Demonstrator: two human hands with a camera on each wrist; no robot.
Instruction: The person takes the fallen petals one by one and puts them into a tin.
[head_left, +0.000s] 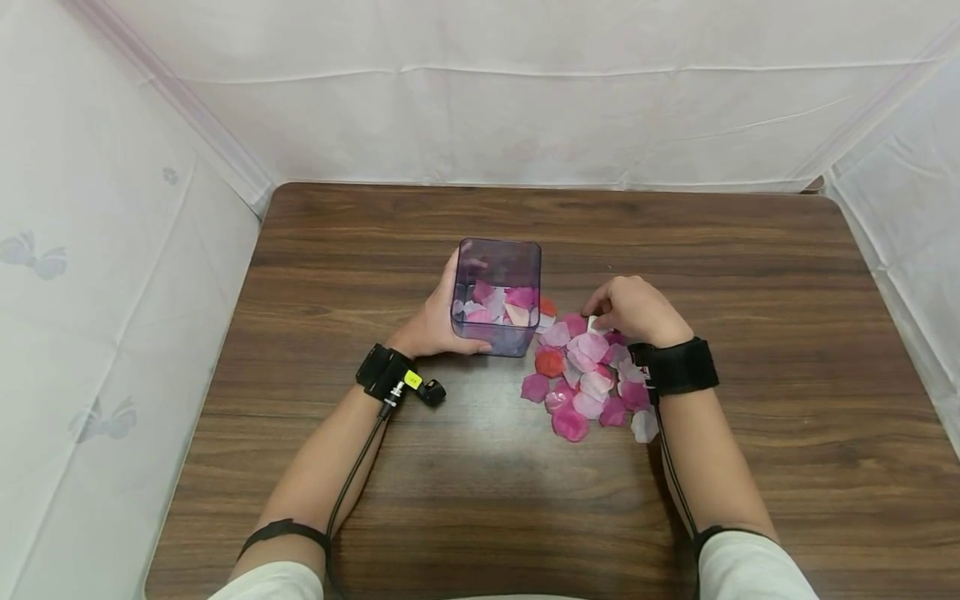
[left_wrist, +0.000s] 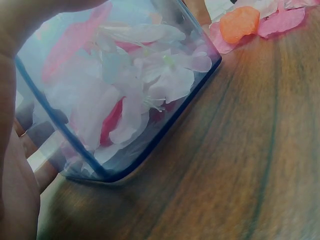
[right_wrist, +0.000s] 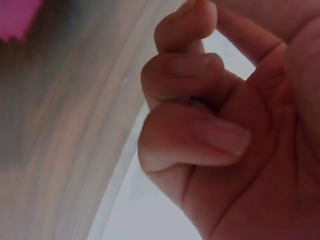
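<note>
Pink, red, white rounded petals [head_left: 588,342] — heaped right of purple rectangular plastic box [head_left: 512,340], some inside. Left hand [head_left: 435,323] grips box; right hand [head_left: 643,310] at heap, cannot tell if pinching — steady box, lift lightly.

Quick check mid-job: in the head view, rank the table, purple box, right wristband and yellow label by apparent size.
1. Table
2. Purple box, in the left hand
3. Right wristband
4. Yellow label
</note>
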